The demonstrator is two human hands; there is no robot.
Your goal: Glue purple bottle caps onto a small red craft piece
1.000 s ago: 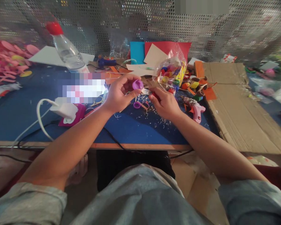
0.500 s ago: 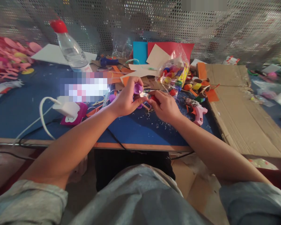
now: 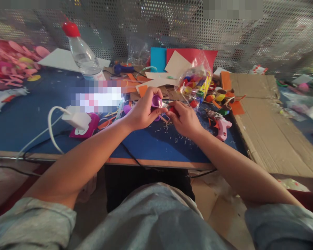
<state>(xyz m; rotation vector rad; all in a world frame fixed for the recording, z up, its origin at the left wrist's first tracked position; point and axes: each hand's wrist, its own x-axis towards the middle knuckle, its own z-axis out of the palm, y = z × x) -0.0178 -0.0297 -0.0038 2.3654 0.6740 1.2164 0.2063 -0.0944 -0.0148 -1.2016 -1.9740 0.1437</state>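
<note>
My left hand (image 3: pixel 144 113) is closed round a small hollow purple cap (image 3: pixel 155 100), its open side turned towards the right. Thumb and fingers pinch it above the table. Close beside it, my right hand (image 3: pixel 186 119) grips a red-handled knife (image 3: pixel 173 110), mostly hidden by the fingers. Its flat silvery blade (image 3: pixel 165 104) points left at the cap's edge; whether it touches cannot be made out. Pale shavings (image 3: pixel 169 129) lie scattered under both hands. Another purple piece (image 3: pixel 127 109) shows behind my left wrist.
On the right lie a pink glue gun (image 3: pixel 222 127) and a cardboard sheet (image 3: pixel 271 132). Behind my hands sits a clear bag of colourful caps (image 3: pixel 191 85). A red-capped bottle (image 3: pixel 85 59) and a white plug (image 3: pixel 78 119) on a magenta socket stand left.
My left hand has come slightly right and down with the purple cap, closer to my right hand. The blade has shifted slightly against the cap. The whole view has drifted a little.
</note>
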